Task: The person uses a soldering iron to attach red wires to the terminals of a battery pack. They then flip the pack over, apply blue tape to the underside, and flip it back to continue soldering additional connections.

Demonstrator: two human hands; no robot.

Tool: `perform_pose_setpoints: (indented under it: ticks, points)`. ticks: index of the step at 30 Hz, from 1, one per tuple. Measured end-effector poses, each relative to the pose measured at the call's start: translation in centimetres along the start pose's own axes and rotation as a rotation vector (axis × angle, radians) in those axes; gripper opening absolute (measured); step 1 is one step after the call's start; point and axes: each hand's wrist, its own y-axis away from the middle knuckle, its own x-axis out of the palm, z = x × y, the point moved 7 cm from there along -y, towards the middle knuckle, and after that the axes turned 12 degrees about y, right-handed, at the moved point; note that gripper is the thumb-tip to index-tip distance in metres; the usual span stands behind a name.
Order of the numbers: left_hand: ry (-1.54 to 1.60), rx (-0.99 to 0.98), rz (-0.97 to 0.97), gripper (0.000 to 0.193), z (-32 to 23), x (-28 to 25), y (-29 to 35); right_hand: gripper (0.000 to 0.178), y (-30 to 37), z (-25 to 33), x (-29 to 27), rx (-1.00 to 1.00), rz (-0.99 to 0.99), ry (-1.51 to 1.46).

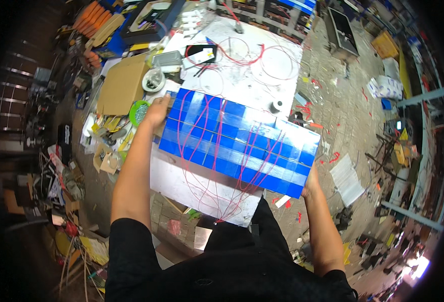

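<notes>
Between my two hands is a long blue battery pack, made of several blue blocks bound with clear tape. It is tilted above the white tabletop, its right end lower in view. My left hand is closed round its left end. My right hand grips the right end, with most of its fingers hidden behind the pack. Thin red wires lie in loops over the pack and hang past its near edge, gathering at a point near my body.
More red wire loops and a small dark-and-white cylinder lie on the table's far part. A white tub, a green bowl and a cardboard box crowd the left. Scraps litter the floor at right.
</notes>
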Motion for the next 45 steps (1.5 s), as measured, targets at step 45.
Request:
perform_pose_setpoints:
  ticks: [45]
  points:
    - [0.473, 0.144, -0.403, 0.030, 11.4, 2.8, 30.3, 0.040, -8.9, -9.0, -13.3, 0.089, 0.197, 0.263]
